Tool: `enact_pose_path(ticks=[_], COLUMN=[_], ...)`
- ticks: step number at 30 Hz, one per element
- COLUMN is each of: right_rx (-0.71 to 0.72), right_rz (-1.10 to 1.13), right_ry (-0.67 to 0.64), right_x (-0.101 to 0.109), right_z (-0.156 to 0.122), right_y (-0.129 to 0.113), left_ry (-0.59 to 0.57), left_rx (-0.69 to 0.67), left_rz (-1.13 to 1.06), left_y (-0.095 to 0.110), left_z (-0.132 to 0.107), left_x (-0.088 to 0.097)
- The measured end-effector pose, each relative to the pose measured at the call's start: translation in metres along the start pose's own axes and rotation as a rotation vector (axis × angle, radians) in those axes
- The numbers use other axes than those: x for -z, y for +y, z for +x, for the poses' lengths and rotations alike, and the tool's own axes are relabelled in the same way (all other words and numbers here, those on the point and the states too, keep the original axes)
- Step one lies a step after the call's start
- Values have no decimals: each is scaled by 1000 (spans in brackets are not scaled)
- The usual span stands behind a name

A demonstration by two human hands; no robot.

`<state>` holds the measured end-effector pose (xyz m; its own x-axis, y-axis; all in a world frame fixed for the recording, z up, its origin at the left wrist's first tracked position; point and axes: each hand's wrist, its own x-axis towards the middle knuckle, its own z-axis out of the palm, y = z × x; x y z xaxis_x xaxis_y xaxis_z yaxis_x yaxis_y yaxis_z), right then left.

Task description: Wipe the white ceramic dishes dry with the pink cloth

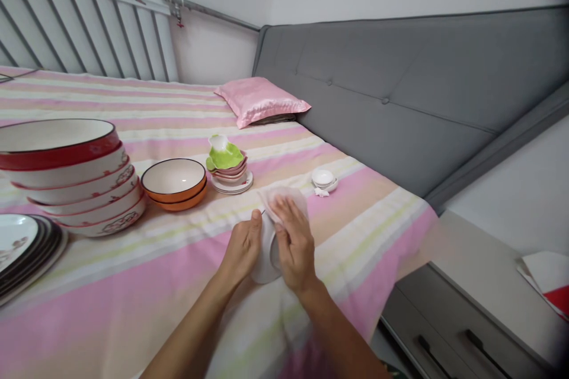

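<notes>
My left hand [243, 246] grips the rim of a small white dish [268, 253] that stands on edge above the striped bed cover. Against the dish's face my right hand [294, 243] presses a pale cloth [281, 196], whose top sticks up above my fingers. Both hands are closed around what they hold.
On the striped bed [133, 284] lie a stack of red-and-white bowls [66, 174], dark-rimmed plates [22, 249], two orange bowls [175, 183], small saucers topped by a green leaf dish [226, 164], and tiny white cups [323, 180]. Pink pillow [260, 100], grey headboard [422, 95], nightstand [480, 302].
</notes>
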<state>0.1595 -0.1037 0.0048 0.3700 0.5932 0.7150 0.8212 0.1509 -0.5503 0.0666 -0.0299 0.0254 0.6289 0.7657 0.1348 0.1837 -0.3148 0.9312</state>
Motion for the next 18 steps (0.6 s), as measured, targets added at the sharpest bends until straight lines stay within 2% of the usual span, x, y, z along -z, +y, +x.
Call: enact_pose_path(ticks=[2,5,8,10,13,15,17,18], right_rx=[81,118,100,37,-172,-419,-724,-808], right_rz=[-22,-47,-64,-42,106,288,451,472], right_ry=[-56,-84,-48,15,127,193,293,330], right_x=[-4,-8,-7,-5,-1,-1,-3,-5], right_z=[-3,-5,-3,1,6,6,4,2], right_y=[-10,-17,-13,-6,14,31,47,54], left_ry=[10,-8,-17,-20,-32,-39,-36,-36], left_rx=[-10,-15,-43,-71,-106,-119,-125,-127], left_rz=[-18,-38,-17,12,52,66,71,73], left_y=[0,-2,-3,-2,0,1,1,2], left_z=[0,0,-1,-2,-3,-4,-4,-5], left_x=[0,0,-1,-2,-2,-2,-3,-3])
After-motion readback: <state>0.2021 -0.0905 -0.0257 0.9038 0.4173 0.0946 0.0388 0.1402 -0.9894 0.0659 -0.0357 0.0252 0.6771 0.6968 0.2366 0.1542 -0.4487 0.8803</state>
